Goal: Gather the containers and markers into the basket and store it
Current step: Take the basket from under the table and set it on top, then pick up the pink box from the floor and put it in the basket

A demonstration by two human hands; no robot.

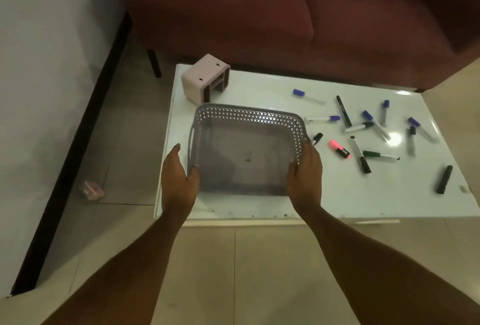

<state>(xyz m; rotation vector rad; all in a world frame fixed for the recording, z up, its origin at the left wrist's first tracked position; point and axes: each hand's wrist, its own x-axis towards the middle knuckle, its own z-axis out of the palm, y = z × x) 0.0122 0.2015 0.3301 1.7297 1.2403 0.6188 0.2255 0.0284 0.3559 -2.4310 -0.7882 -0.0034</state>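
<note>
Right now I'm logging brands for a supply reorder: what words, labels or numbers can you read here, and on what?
None can be read.
Pink highlighter: dark label, print too blurred to read.
Black marker: faint marks along the barrel, too small to read.
Basket, pink organizer and the other markers: no text visible.

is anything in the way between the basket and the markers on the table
Nothing visible. The basket, held by the left hand and right hand, has bare table between it and the markers to its right.
</note>
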